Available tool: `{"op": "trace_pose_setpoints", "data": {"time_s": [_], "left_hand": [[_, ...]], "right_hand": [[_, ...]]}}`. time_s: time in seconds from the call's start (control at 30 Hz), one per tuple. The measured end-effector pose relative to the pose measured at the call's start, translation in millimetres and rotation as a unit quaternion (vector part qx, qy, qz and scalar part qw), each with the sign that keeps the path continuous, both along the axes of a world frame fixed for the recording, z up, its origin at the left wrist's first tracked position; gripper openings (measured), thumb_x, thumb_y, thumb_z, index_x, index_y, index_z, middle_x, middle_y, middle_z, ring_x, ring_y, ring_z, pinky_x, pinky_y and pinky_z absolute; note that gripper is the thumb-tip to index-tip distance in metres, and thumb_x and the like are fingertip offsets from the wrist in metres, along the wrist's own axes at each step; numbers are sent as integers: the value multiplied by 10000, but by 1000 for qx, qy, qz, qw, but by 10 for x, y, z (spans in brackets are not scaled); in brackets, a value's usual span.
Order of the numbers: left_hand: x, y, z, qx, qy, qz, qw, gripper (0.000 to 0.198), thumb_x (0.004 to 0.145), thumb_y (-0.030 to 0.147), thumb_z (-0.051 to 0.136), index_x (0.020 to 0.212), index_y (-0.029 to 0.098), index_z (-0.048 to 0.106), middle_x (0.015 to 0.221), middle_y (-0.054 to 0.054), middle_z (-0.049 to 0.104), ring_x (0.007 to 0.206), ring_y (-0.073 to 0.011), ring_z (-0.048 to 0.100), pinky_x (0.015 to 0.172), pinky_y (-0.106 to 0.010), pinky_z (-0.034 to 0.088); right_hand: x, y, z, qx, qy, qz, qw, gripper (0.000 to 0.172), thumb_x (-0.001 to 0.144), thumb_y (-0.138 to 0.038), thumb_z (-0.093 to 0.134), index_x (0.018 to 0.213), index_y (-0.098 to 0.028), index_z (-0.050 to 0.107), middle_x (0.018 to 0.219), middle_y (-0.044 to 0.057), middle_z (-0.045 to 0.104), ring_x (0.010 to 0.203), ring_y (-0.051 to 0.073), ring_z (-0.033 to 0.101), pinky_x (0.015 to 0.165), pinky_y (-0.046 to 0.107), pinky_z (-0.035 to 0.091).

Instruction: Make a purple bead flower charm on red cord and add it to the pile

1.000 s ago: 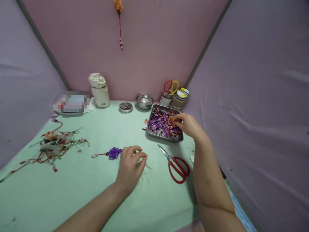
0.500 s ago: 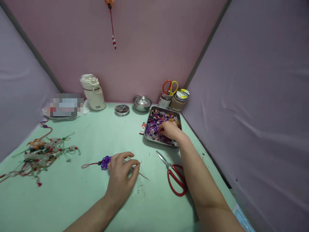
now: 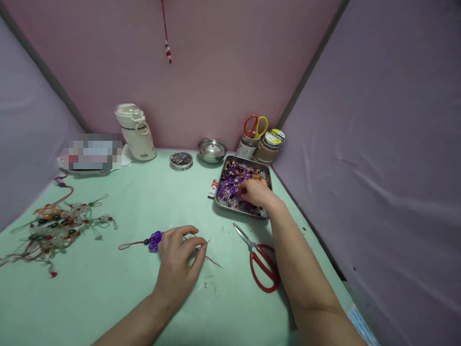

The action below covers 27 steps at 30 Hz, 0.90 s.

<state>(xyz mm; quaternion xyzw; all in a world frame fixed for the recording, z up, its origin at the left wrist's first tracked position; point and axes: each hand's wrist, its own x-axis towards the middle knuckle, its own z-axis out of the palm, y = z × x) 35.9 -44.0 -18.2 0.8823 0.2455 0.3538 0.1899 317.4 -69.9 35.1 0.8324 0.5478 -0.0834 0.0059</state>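
My left hand (image 3: pixel 182 250) rests on the green tabletop, thumb and forefinger pinched on a thin red cord (image 3: pixel 214 262). Under and beside that hand lies a purple bead ornament (image 3: pixel 155 241), with a dark bead and a red cord loop running off to the left. My right hand (image 3: pixel 254 191) is down among the mixed beads (image 3: pixel 230 185) in a metal tray (image 3: pixel 239 212). Its fingers are curled together, and whatever lies between them is hidden. Red-handled scissors (image 3: pixel 264 266) lie slightly open between my two arms.
Finished beaded strings (image 3: pixel 61 226) are heaped at the left. Along the back stand a cream bottle (image 3: pixel 137 134), a round flat case (image 3: pixel 181 160), a steel bowl (image 3: pixel 212 151), a can of scissors (image 3: pixel 248 146) and a lidded jar (image 3: pixel 268 148). A small red-and-white packet (image 3: pixel 212 189) lies beside the tray.
The view has shifted slightly. My right hand stays in the bead tray with its fingers curled, and my left hand keeps its pinch on the cord.
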Motion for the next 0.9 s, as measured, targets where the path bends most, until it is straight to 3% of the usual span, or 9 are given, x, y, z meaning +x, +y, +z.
{"op": "trace_pose_setpoints", "data": {"time_s": [0.3, 0.4, 0.47, 0.57, 0.67, 0.77, 0.83, 0.9], "left_hand": [[-2, -9, 3, -4, 0, 9, 1000, 121, 865, 197, 559, 813, 231, 663, 1010, -76, 601, 982, -248, 509, 898, -462, 368], [1, -3, 9, -4, -1, 9, 1000, 124, 862, 200, 561, 806, 232, 667, 1005, -74, 608, 973, -247, 510, 891, -458, 372], [0, 3, 17, -6, -3, 11, 1000, 128, 861, 204, 562, 799, 233, 670, 999, -72, 613, 971, -249, 510, 880, -452, 374], [-4, 2, 41, -14, -9, 15, 1000, 125, 860, 213, 565, 799, 232, 673, 991, -71, 621, 974, -250, 509, 867, -441, 379], [-12, -6, 73, -39, -19, 21, 999, 126, 869, 213, 558, 811, 225, 669, 986, -65, 624, 972, -238, 514, 877, -429, 388], [-18, -8, 97, -59, -41, 24, 997, 113, 871, 222, 562, 820, 222, 663, 972, -55, 624, 974, -226, 519, 890, -414, 400], [-21, -6, 108, -70, -52, 27, 996, 108, 869, 218, 563, 817, 220, 658, 965, -50, 623, 973, -221, 518, 890, -403, 407], [-21, -5, 116, -78, -56, 30, 995, 111, 869, 211, 563, 815, 219, 659, 968, -48, 620, 975, -218, 512, 889, -396, 409]], "right_hand": [[73, -290, 396, 217, 67, -9, 974, 176, 718, -120, 498, 809, -195, 628, 692, -1, 627, 608, 131, 506, 593, 245, 341], [-54, -376, 525, 289, 90, -30, 953, 149, 737, -142, 510, 785, -197, 639, 711, 7, 640, 622, 133, 524, 620, 260, 375], [-230, -415, 538, 327, 162, -35, 930, 123, 759, -176, 535, 787, -202, 652, 752, 15, 664, 658, 140, 561, 660, 275, 416], [-609, -439, 398, 352, 367, -47, 860, 72, 758, -257, 613, 790, -214, 662, 787, 18, 677, 728, 156, 604, 708, 296, 474], [-992, -440, 130, 337, 561, -104, 749, 129, 703, -294, 713, 804, -219, 685, 810, 10, 695, 731, 140, 619, 755, 308, 505], [-1237, -431, -107, 314, 686, -157, 638, 175, 665, -289, 771, 802, -206, 698, 826, 12, 709, 720, 116, 630, 796, 298, 518], [-1313, -422, -201, 297, 724, -182, 595, 211, 633, -279, 807, 793, -196, 698, 826, 14, 715, 715, 108, 637, 796, 281, 524], [-1344, -416, -255, 287, 740, -194, 576, 240, 607, -269, 833, 783, -185, 694, 819, 17, 721, 712, 104, 642, 777, 260, 529]]}}
